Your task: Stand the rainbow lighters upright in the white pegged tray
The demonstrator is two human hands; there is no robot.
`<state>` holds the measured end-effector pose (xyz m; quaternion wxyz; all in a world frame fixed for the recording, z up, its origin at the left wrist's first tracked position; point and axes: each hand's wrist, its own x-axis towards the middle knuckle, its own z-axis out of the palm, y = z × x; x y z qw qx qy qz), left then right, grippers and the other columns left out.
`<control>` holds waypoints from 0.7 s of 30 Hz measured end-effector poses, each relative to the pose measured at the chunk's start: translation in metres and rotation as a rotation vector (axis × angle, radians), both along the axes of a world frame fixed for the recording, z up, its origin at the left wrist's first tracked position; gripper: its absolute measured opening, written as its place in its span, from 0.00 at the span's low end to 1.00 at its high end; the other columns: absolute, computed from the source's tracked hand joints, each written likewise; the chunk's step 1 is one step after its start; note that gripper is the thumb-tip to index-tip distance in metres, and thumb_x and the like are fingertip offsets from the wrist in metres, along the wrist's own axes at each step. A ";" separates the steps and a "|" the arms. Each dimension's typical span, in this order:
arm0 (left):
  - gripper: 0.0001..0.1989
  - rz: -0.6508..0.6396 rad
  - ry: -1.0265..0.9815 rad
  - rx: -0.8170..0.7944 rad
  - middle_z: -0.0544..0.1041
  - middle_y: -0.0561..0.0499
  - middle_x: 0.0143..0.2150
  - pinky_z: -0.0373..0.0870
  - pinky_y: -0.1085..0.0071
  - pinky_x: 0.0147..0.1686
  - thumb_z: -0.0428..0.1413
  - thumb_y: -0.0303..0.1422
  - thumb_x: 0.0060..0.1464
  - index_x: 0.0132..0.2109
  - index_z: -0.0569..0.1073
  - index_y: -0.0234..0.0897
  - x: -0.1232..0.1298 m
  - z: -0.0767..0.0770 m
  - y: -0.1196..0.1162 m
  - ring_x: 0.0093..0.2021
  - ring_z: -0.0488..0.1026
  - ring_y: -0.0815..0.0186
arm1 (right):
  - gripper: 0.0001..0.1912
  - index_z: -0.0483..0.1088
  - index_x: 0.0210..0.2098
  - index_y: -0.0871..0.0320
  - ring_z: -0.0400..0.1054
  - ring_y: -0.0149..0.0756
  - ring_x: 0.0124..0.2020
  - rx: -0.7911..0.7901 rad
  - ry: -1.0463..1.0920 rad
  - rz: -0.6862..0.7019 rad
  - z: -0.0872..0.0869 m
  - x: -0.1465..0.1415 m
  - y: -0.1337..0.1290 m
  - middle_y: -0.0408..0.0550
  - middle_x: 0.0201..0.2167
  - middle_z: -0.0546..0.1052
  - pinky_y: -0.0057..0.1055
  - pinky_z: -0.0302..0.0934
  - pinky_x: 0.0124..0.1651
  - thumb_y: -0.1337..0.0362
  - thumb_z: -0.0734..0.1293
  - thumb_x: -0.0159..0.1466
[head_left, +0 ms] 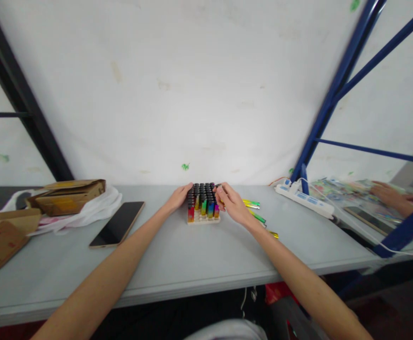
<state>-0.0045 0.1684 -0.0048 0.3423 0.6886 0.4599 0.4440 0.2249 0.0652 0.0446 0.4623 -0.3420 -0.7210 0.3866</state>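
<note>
A pale rack (203,219) stands on the table in front of me, holding rows of shiny rainbow-coloured tubes (204,206) with black tops. Gaps show in its front rows. My left hand (180,196) rests against the rack's left side, thumb and fingers gripping its edge. At the right side, my right hand (229,200) is closed in a pinch beside the tubes; what lies between its fingers is mostly hidden. Just right of that hand, several loose metallic tubes (251,204) in yellow, green and gold lie on the table, partly covered by my forearm.
A dark-screened phone (117,224) lies to the left. Beyond it are an opened cardboard box (73,196) on white plastic and another carton (3,241). A white power strip (305,199) and blue metal frame (319,118) stand right. Another person's hand (386,193) is beyond the frame.
</note>
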 end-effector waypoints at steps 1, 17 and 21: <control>0.36 -0.002 0.005 0.001 0.81 0.44 0.44 0.61 0.60 0.56 0.45 0.59 0.52 0.43 0.79 0.32 0.000 0.000 0.000 0.51 0.73 0.50 | 0.17 0.64 0.38 0.54 0.60 0.29 0.24 0.034 -0.020 0.042 0.004 0.000 0.000 0.39 0.26 0.66 0.27 0.57 0.31 0.47 0.56 0.67; 0.32 0.000 0.040 0.041 0.81 0.46 0.43 0.61 0.63 0.56 0.45 0.57 0.54 0.40 0.80 0.35 -0.001 0.003 -0.001 0.50 0.72 0.52 | 0.08 0.71 0.39 0.60 0.65 0.34 0.34 0.674 -0.706 0.077 0.023 -0.032 0.041 0.48 0.33 0.72 0.30 0.58 0.42 0.62 0.66 0.64; 0.33 0.009 0.038 0.026 0.82 0.45 0.41 0.61 0.62 0.55 0.45 0.57 0.53 0.40 0.79 0.33 0.000 0.004 -0.002 0.50 0.72 0.51 | 0.07 0.74 0.39 0.59 0.65 0.37 0.40 0.696 -0.777 0.020 0.015 -0.034 0.045 0.50 0.36 0.72 0.33 0.57 0.46 0.64 0.69 0.62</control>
